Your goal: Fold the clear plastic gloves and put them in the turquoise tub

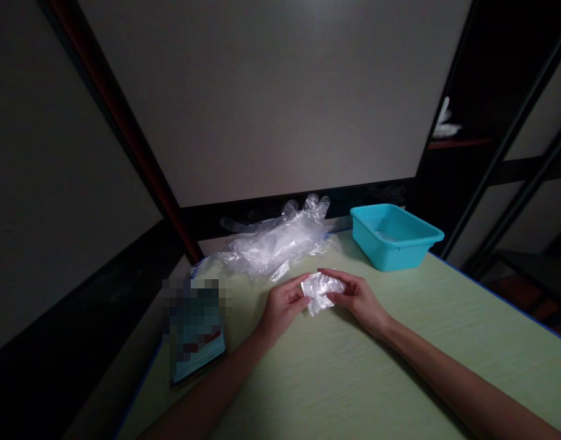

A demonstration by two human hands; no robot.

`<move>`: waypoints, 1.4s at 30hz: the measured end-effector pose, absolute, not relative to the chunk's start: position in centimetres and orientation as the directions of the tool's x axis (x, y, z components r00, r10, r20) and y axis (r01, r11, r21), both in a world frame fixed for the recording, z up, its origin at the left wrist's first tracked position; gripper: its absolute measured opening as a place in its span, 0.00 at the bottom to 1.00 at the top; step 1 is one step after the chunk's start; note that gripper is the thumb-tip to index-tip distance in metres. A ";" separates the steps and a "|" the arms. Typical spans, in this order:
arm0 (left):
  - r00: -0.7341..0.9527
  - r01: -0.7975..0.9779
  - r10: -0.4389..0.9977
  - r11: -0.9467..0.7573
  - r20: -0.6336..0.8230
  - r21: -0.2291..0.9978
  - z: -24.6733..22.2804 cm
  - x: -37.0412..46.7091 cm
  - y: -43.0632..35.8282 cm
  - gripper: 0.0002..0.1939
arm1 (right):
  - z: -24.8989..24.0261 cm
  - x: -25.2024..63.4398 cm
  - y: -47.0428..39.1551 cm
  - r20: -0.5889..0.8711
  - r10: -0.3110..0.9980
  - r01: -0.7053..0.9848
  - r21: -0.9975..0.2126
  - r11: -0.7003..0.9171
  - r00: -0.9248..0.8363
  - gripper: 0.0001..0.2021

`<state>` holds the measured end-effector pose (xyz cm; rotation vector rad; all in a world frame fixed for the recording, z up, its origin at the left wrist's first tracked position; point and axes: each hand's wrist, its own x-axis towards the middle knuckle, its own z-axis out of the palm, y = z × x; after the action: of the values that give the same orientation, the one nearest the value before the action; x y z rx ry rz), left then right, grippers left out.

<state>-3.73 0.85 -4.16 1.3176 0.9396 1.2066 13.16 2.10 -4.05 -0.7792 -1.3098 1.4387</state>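
Note:
A small, crinkled bundle of clear plastic [321,291] is held between both hands above the green table. My left hand [283,305] pinches its left edge between thumb and fingers. On the right edge, the thumb and fingers of my right hand [357,300] close on the same plastic. Just behind the hands lies a loose pile of transparent plastic gloves [275,244], some with fingers sticking up at the back.
A turquoise basin [399,255] stands at the back right of the green table [308,391]. At the left edge lies a tablet or phone [200,360], partly pixelated. Pale panels rise behind the table; a dark shelf with a white object [445,130] is at right.

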 end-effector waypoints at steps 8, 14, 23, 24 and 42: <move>0.161 -0.160 0.970 -0.154 0.180 0.975 -3.8 -3.5 0.9 0.36 | -4.1 13.1 2.3 0.159 0.945 -0.259 -0.962 0.084 -0.287 0.25; 0.144 -0.177 0.986 -0.062 0.088 0.982 -4.0 -3.5 1.3 0.29 | -3.9 13.3 2.4 0.136 0.961 -0.307 -0.950 0.057 -0.240 0.24; 0.181 -0.073 0.983 -0.026 0.039 0.997 -3.8 -3.3 1.4 0.17 | -4.4 13.3 2.6 0.109 0.970 -0.328 -0.944 0.033 -0.215 0.24; 0.175 -0.073 0.984 -0.030 0.042 0.997 -3.9 -3.3 1.4 0.17 | -4.4 13.3 2.6 0.106 0.971 -0.331 -0.943 0.030 -0.216 0.24; 0.136 -0.025 0.990 -0.023 0.026 0.999 -4.4 -3.5 1.8 0.16 | -4.8 12.7 2.6 0.125 0.970 -0.341 -0.939 0.047 -0.210 0.29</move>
<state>-3.52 1.77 -4.42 1.2717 1.0792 1.1363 12.71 2.64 -4.82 -0.7721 -1.1510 1.4490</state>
